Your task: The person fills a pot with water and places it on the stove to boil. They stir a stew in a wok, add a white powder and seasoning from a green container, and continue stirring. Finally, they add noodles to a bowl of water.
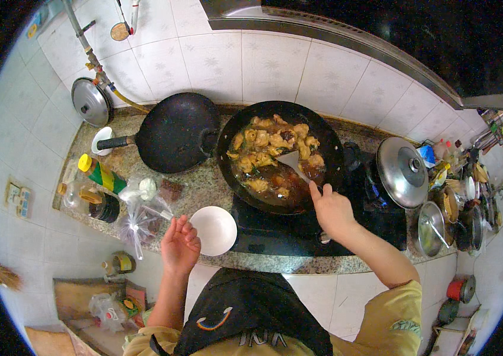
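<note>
My right hand grips the handle of a metal spatula, whose blade rests among browned meat pieces in dark sauce. They lie in a large black wok over the stove. My left hand is raised, palm up with fingers curled, left of a white bowl at the counter's front. A small white-handled utensil shows just beyond its fingertips; whether the hand holds it, I cannot tell. Clear plastic bags lie beyond that hand.
A second black wok stands at the back left, its handle over a small white bowl. Bottles line the left. A lidded pan sits over a lit burner at right, near metal bowls. The range hood overhangs the back.
</note>
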A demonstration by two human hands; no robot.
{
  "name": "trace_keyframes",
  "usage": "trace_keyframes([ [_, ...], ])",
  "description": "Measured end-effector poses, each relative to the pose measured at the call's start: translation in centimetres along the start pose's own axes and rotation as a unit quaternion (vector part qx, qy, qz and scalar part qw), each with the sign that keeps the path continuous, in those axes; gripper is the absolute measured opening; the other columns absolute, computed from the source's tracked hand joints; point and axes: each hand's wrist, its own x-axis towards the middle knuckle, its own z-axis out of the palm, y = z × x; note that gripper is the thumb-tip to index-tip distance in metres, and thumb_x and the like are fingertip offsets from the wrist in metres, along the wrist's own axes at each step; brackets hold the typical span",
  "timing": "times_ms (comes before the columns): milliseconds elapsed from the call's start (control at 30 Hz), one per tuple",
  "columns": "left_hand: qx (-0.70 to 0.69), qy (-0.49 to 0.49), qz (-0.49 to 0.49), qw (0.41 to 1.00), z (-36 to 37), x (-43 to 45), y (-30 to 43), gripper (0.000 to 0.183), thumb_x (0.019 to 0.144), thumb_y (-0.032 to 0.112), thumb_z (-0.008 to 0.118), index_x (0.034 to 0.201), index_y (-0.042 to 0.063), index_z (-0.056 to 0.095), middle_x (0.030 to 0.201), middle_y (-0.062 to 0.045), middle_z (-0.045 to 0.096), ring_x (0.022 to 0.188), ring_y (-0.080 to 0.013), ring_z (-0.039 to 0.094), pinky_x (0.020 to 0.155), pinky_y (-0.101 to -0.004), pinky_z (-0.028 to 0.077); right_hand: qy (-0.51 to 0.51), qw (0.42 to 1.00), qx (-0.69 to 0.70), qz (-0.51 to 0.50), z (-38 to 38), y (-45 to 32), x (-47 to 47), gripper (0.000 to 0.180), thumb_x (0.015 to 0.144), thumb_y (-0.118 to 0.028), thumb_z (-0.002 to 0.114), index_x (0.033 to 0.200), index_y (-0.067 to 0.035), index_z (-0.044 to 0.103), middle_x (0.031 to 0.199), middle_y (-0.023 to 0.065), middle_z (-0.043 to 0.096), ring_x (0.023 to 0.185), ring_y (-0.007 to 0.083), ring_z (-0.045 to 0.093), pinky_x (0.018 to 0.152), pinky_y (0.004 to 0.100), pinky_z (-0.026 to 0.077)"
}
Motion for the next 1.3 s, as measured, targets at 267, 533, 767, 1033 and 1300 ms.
trace_keyframes([
  [267,-0.017,0.011,0.049,0.999,-2.6,-1.1,2.0,0.027,0.088,0.028,0.041,0.097,0.005,0.053,0.069,-0.001,0.047,0.056,-0.0099,0.042,0.049,-0.0203,0.038,-0.061,0.985,0.156,0.043,-12.1,7.1,0.0,0.031,0.077,-0.007,0.048,0.107,-0.005,0.054,0.081,0.0224,0.056,0.074,0.0380,0.054,0.065,0.0434,0.043],
  [533,-0.036,0.044,0.068,0.996,-4.1,-1.5,2.5,0.027,0.088,0.028,0.041,0.095,0.005,0.052,0.068,-0.001,0.045,0.055,-0.0105,0.040,0.047,-0.0212,0.035,-0.172,0.911,0.346,0.144,-6.1,13.9,10.4,0.024,0.081,-0.013,0.044,0.100,-0.004,0.056,0.066,0.0084,0.060,0.051,0.0177,0.053,0.046,0.0318,0.043],
  [767,-0.061,0.035,0.108,0.992,-6.4,-3.5,3.5,0.026,0.089,0.027,0.040,0.094,0.005,0.052,0.068,-0.001,0.046,0.055,-0.0107,0.040,0.048,-0.0208,0.035,-0.258,0.878,0.400,0.046,-4.7,9.5,15.4,0.031,0.084,-0.012,0.041,0.114,-0.008,0.051,0.063,0.0024,0.055,0.044,0.0061,0.041,0.038,0.0206,0.034],
  [1033,-0.070,0.050,0.083,0.993,-5.9,-2.6,3.4,0.027,0.089,0.027,0.040,0.096,0.005,0.053,0.068,-0.002,0.047,0.056,-0.0107,0.040,0.049,-0.0214,0.036,-0.080,0.965,0.168,-0.186,-3.8,2.5,9.8,0.038,0.074,-0.006,0.048,0.112,-0.006,0.049,0.071,0.0199,0.056,0.064,0.0341,0.056,0.059,0.0394,0.046],
  [1300,-0.040,0.030,0.050,0.997,-5.1,-1.1,3.7,0.026,0.088,0.027,0.041,0.096,0.006,0.054,0.070,-0.002,0.050,0.056,-0.0107,0.043,0.050,-0.0218,0.037,-0.079,0.981,-0.016,-0.177,-11.1,1.8,0.2,0.043,0.072,-0.008,0.048,0.115,-0.009,0.047,0.071,0.0109,0.052,0.054,0.0248,0.057,0.045,0.0347,0.046],
])
